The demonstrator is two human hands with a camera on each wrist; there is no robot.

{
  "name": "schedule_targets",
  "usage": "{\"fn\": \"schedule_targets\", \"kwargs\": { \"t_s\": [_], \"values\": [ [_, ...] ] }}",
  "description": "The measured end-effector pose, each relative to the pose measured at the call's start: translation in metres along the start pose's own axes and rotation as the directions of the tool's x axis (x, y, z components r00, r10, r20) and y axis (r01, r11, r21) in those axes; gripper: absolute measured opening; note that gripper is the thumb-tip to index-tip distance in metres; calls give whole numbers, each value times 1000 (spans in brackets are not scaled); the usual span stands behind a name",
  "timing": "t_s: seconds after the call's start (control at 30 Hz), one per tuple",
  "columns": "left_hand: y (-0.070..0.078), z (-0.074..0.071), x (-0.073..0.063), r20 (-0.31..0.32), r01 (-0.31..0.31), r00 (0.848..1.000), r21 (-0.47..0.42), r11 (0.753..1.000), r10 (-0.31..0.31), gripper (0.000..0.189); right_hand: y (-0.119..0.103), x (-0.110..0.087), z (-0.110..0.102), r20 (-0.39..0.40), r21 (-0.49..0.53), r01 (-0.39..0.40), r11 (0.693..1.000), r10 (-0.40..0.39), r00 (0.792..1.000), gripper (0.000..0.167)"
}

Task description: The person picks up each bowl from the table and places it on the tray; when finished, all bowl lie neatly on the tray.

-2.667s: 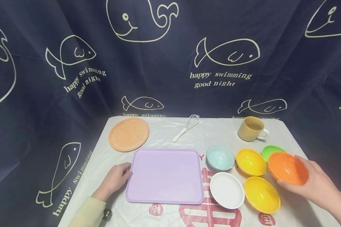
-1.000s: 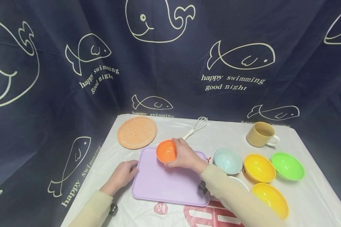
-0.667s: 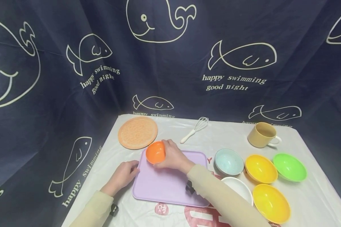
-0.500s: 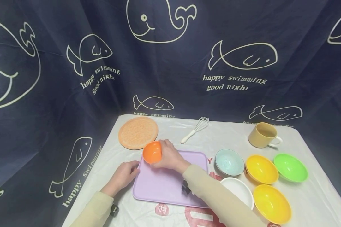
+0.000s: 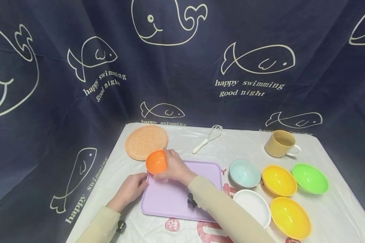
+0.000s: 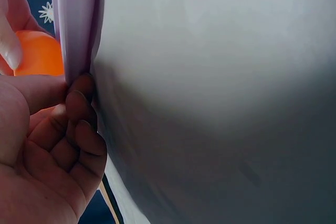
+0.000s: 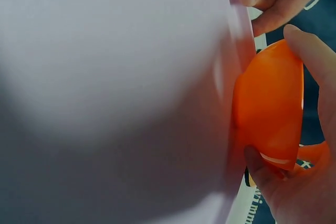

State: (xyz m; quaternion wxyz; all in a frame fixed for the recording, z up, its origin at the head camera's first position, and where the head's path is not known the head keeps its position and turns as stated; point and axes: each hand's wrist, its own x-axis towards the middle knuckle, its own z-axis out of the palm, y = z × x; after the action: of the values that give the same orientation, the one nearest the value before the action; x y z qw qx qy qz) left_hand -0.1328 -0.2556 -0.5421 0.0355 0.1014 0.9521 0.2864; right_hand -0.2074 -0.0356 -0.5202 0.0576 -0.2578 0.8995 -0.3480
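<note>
My right hand (image 5: 174, 166) grips an orange bowl (image 5: 156, 162) by its rim, thumb on one side and fingers on the other. The bowl is over the far left corner of a purple tray (image 5: 182, 199). In the right wrist view the underside of the orange bowl (image 7: 270, 103) lies right at the tray's edge. My left hand (image 5: 129, 189) pinches the left rim of the tray; the left wrist view has its thumb and curled fingers at the purple tray's edge (image 6: 79, 19).
An orange round mat (image 5: 146, 140) lies just beyond the bowl, with a white whisk (image 5: 207, 139) behind the tray. To the right stand a blue bowl (image 5: 245, 173), a white bowl (image 5: 253, 206), yellow bowls (image 5: 279, 180), a green bowl (image 5: 311, 179) and a tan mug (image 5: 280, 144).
My right hand has carried the orange bowl from beside the green bowl leftward across the tray to its far left corner. The left hand has stayed at the tray's left rim.
</note>
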Motion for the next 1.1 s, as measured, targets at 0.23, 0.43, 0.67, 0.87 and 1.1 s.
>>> {"fn": "schedule_targets", "kwargs": {
  "t_s": [0.23,0.43,0.67,0.87,1.1],
  "values": [
    [4,0,0,-2,-23,1000,-4,1000,23,22,-5,-1,2,2,-2,-4,1000,4,1000,122],
    [5,0,1,0,-34,999,-9,999,34,19,-3,-3,0,1,-20,9,1000,-9,1000,125],
    [3,1,-1,-3,4,1000,14,1000,-4,26,3,-14,-17,12,-13,-3,1000,3,1000,130],
    [4,2,0,23,27,999,5,1000,-27,27,21,-39,-56,9,-60,-55,997,55,998,131],
    [2,3,0,21,35,999,4,999,-35,23,45,-77,-114,-42,-93,-67,993,63,997,126]
  ]
}}
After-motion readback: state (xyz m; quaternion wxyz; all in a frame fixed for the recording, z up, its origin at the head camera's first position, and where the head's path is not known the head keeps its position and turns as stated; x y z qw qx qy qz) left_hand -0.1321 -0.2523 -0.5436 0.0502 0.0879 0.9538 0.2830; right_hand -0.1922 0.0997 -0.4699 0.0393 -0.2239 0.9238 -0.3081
